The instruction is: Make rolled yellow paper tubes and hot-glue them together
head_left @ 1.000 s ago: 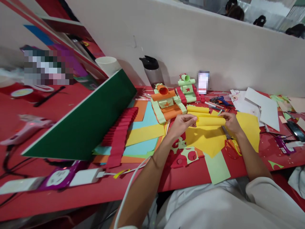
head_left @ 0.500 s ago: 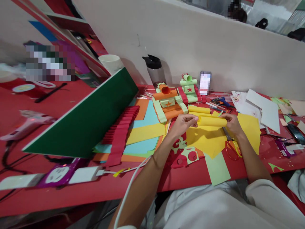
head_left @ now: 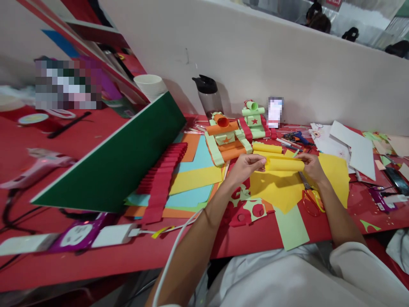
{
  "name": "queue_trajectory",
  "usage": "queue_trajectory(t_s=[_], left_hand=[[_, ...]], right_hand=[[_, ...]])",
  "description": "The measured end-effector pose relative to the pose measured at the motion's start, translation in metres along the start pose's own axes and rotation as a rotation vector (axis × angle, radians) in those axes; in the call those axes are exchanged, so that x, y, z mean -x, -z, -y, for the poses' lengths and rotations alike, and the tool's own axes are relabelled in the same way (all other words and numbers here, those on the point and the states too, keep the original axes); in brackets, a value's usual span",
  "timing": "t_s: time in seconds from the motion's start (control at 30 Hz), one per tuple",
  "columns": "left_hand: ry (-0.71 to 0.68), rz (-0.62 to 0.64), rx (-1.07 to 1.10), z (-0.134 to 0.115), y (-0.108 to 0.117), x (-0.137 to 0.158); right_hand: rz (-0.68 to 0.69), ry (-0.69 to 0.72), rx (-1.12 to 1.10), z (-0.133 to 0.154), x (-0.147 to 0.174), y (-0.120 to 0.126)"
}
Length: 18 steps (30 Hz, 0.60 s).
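Observation:
Between my two hands is a yellow paper roll, lying level above a sheet of yellow paper. My left hand pinches its left end between thumb and fingers. The fingers of my right hand are closed on its right end. A second yellow roll rests just beyond. Below my right hand are scissors with red and yellow handles, lying on the yellow paper. Past my left hand stand an orange and pale green paper model and a green and red one.
A green board leans at the left, near a pink glue gun. Pleated red paper lies on coloured sheets. A bottle and a phone stand by the wall. A white cable passes across my left forearm.
Both hands keep hold of the yellow roll, which has turned very slightly. Otherwise the view has only shifted a little.

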<state>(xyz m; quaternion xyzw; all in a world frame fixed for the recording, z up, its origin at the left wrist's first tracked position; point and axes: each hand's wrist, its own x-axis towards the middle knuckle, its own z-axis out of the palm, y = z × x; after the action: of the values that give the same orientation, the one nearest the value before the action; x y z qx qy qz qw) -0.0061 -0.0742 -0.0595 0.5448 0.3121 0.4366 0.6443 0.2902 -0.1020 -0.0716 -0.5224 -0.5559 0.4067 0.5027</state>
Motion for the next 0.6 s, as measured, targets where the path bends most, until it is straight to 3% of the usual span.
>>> queue_trajectory(t_s=[0.43, 0.6], left_hand=[[0.004, -0.028, 0.005, 0.0046, 0.0014, -0.0030], [-0.021, -0.011, -0.133, -0.0001, 0.0016, -0.0016]], right_hand=[[-0.022, -0.010, 0.005, -0.0012, -0.0007, 0.0006], [0.002, -0.009, 0.042, -0.0009, -0.0001, -0.0001]])
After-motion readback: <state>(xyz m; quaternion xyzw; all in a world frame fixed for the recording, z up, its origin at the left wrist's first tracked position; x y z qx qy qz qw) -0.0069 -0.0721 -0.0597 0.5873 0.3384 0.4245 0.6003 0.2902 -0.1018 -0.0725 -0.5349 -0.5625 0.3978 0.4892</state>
